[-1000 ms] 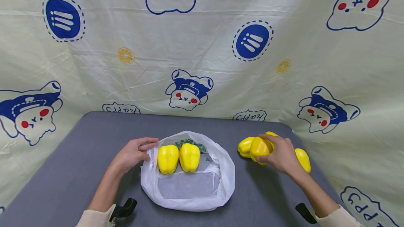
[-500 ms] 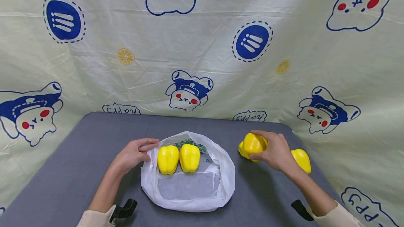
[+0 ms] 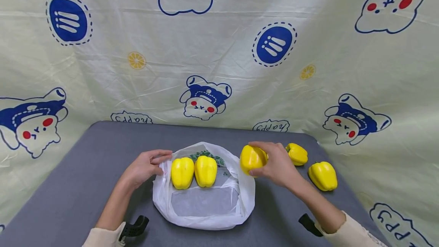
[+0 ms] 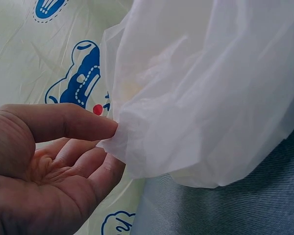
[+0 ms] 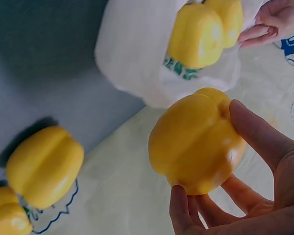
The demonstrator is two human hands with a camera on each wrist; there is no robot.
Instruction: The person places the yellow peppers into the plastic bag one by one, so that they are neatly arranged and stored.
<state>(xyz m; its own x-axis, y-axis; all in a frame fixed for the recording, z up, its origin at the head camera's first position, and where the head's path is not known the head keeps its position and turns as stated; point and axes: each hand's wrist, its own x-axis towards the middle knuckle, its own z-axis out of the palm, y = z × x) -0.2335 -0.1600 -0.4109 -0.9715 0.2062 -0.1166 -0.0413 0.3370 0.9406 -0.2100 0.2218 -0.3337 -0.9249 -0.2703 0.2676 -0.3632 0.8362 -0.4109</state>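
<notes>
A white plastic bag [image 3: 202, 221] stands with its mouth wide, green print showing on its inner wall. Inside, side by side, are two yellow bell peppers [image 3: 182, 173]. My left hand [image 3: 142, 169] is at the bag's left rim; the left wrist view has its thumb and fingertips pinching the thin bag edge [image 4: 120, 139]. With fingers and thumb around its sides, my right hand [image 3: 277, 165] holds another yellow bell pepper [image 5: 198, 142] up at the bag's right rim. In the head view that pepper overlaps the rim.
Farther right on the grey table [image 3: 103, 155] lie more yellow bell peppers, one toward the back [image 3: 297, 154] and a nearer pepper [image 3: 323, 176] by the right edge. A printed cloth [image 3: 157, 48] hangs behind the table.
My right hand has lifted a bell pepper from the group at right and carried it left to the bag's rim. The left hand and the bag have stayed put.
</notes>
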